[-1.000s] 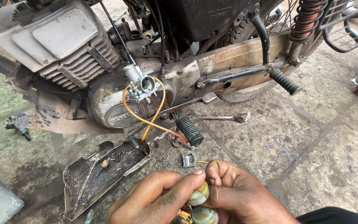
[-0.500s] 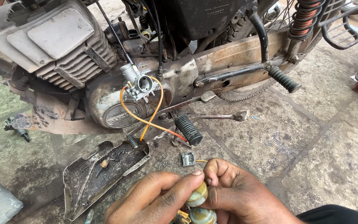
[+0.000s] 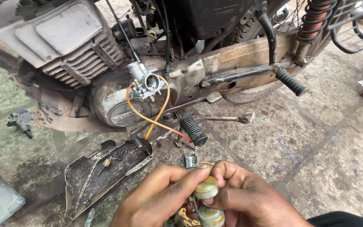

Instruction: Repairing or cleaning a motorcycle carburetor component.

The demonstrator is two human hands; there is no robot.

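Item: small twin-lobed brass-coloured carburettor float (image 3: 207,201), two rounded hollow drums joined by a thin metal bridge, at lower centre of the frame. Upper drum pinched between thumb and fingertips of both hands; lower drum sits just below, partly hidden by the palms.

Left hand (image 3: 158,197): fingers closed lightly on the upper drum's left side.
Right hand (image 3: 248,197): curled shut around the float's right side, thumb across the front.

Handling, by judgement: very light, thin-walled, likely to dent if squeezed; smooth and possibly oily, so slippery. Best taken by the bridge or drum edges, gently.

Surroundings: dirty grey metal side cover (image 3: 106,174) lying open on the stone floor (image 3: 316,147), lower left; silver carburettor body (image 3: 144,80) with orange hose (image 3: 158,115) hanging from the rusty motorcycle engine (image 3: 85,54), upper left; ribbed black rubber footpeg (image 3: 193,130), centre.
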